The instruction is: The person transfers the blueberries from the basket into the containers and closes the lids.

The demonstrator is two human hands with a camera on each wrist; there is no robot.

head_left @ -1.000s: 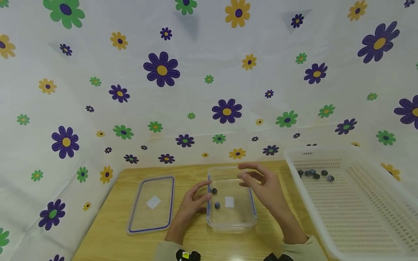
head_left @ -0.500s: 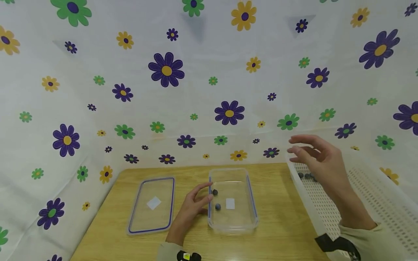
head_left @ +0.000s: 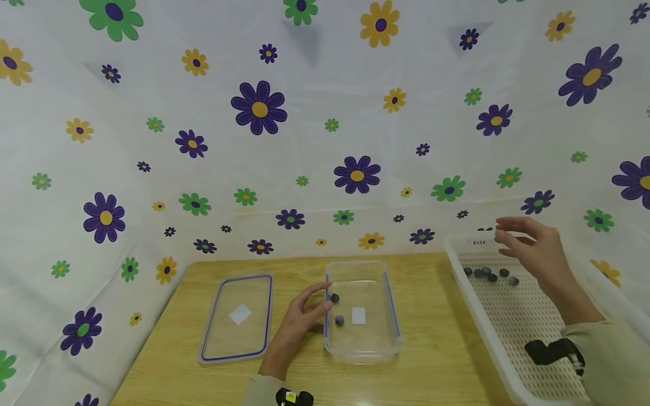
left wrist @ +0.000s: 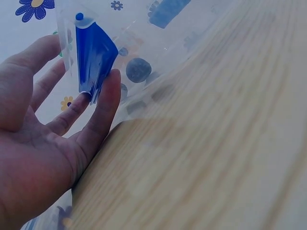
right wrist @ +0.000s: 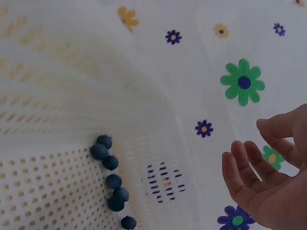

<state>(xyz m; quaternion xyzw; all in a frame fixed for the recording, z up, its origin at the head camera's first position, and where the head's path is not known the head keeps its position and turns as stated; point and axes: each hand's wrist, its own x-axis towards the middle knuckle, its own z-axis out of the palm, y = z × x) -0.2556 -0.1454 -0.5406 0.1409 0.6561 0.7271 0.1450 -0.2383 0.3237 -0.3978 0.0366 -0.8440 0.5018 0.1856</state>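
Observation:
My left hand (head_left: 299, 318) rests against the left side of a clear lidless food container (head_left: 363, 352), with thumb and fingers spread. In the left wrist view a thumb or fingertip touches the blue side latch (left wrist: 96, 60). Inside the container are a dark blueberry (head_left: 334, 298) and a bluer blueberry (head_left: 339, 320), near the left wall; a white square label (head_left: 358, 316) shows on its floor. My right hand (head_left: 540, 254) hovers over the far part of a white perforated basket (head_left: 482, 332), fingers loosely bent and holding nothing. Several blueberries (right wrist: 113, 181) lie in the basket's far left.
A clear lid with a blue seal (head_left: 236, 318) lies on the wooden table (head_left: 431, 316), left of my left hand. Behind the table hangs a white flower-print cloth (head_left: 315, 146). The basket's raised rim runs along the table's right side.
My right hand has moved from above the container to the right, over the basket, which shows its blueberries again. The left hand has stayed at the container.

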